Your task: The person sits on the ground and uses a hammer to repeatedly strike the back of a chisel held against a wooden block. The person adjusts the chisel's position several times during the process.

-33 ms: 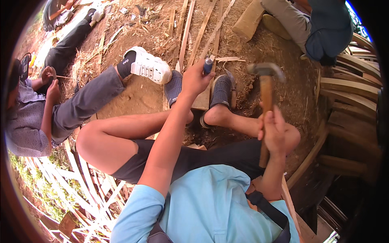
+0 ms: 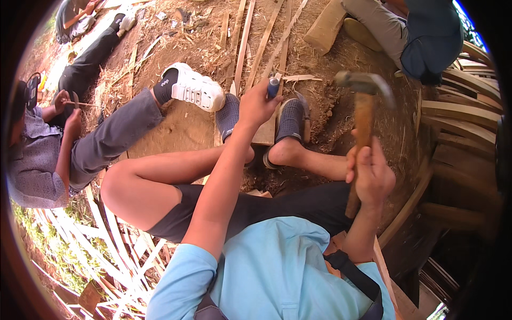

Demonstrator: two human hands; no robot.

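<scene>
One blue-ended tool (image 2: 273, 88) sits in my left hand (image 2: 257, 105), fingers curled round it; my right hand (image 2: 372, 172) wraps a hammer (image 2: 364, 122), its head beyond the knuckles; I'd judge a steady hold and square strike, sparing my fingers, best; dark shoes (image 2: 290, 121) flank the left hand.

No readable words around me

To my left, the person (image 2: 37, 168) sitting nearby wears a black sock (image 2: 166, 89) in a white shoe (image 2: 197, 92). Pale marks (image 2: 164, 82) on the sock look like lettering or a logo, but they are too small and blurred for me to make out any letter.
</scene>
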